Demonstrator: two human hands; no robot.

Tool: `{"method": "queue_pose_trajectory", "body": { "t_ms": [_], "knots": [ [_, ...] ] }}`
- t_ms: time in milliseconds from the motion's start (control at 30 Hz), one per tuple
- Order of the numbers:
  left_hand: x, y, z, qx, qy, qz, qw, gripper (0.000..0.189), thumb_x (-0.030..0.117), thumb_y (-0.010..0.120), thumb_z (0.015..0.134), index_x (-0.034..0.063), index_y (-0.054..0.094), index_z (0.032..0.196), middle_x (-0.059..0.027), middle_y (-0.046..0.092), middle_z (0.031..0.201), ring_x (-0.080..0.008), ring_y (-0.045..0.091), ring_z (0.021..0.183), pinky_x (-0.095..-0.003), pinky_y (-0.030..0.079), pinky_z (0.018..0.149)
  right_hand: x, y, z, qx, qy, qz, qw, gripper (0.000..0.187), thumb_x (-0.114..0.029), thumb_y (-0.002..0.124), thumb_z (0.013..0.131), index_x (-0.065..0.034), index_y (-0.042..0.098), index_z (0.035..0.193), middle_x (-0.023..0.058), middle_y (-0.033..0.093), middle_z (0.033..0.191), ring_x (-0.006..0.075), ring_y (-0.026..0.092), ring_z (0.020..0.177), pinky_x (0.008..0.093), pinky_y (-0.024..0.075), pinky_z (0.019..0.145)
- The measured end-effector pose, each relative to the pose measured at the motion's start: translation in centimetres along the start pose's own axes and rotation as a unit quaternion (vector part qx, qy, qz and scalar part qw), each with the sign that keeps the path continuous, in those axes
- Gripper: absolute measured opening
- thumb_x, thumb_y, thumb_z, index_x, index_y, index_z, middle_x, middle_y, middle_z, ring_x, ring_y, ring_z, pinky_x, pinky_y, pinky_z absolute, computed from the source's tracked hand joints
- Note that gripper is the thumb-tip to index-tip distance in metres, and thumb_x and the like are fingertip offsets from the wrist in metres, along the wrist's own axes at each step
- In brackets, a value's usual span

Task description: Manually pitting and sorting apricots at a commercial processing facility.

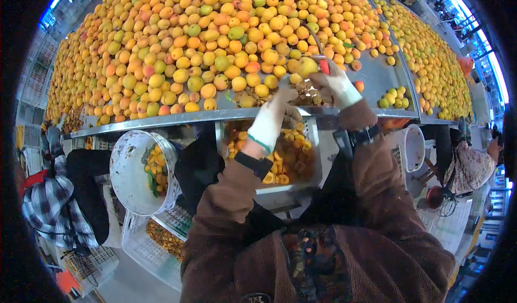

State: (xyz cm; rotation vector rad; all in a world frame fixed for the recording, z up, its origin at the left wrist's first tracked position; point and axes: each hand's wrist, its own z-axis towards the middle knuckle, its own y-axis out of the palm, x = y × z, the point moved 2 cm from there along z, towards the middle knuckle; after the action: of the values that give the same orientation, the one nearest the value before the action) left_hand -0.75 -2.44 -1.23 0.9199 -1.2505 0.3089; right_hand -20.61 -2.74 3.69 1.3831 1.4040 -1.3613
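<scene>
A wide heap of apricots covers the metal table before me. My right hand, in a soiled white glove, grips the red handle of a knife; its thin, curved metal part points away from me. A yellow apricot is at the fingertips of that hand; whether they hold it is unclear. My left hand, also gloved, is over the table's front edge with its fingers bent and blurred, so its contents cannot be made out. Below both hands stands a white crate holding apricot halves.
A white bucket with apricots and leaves stands left of my legs, above a crate of brown pieces. Another white bucket is at right. People sit at left and right. A metal divider splits the table.
</scene>
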Motion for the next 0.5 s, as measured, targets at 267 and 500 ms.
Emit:
{"method": "queue_pose_trajectory", "body": {
  "t_ms": [267, 500],
  "knots": [
    [2.0, 1.5, -1.7, 0.001, 0.001, -0.210, 0.978, 0.047, 0.003, 0.061, 0.082, -0.0020, 0.040, 0.124, -0.0100, 0.059, 0.102, -0.0234, 0.060, 0.083, -0.0311, 0.050, 0.073, 1.1, 4.6, -5.1, -0.085, -0.043, 0.006, 0.995, 0.040, -0.012, 0.062, 0.082, -0.0034, 0.052, 0.119, 0.0030, 0.058, 0.095, 0.0118, 0.055, 0.082, 0.0261, 0.0460, 0.073],
    [1.5, -0.2, -1.3, 0.124, 0.200, 0.350, 0.907, 0.047, -0.018, 0.044, 0.077, -0.0028, 0.046, 0.121, -0.0152, 0.058, 0.115, -0.0246, 0.055, 0.110, -0.0315, 0.042, 0.096, 0.5, 5.6, -7.2, -0.035, -0.085, 0.032, 0.995, 0.015, -0.016, 0.047, 0.093, -0.0036, 0.049, 0.102, 0.0008, 0.047, 0.081, 0.0089, 0.045, 0.074, 0.0240, 0.0409, 0.065]
  ]
}}
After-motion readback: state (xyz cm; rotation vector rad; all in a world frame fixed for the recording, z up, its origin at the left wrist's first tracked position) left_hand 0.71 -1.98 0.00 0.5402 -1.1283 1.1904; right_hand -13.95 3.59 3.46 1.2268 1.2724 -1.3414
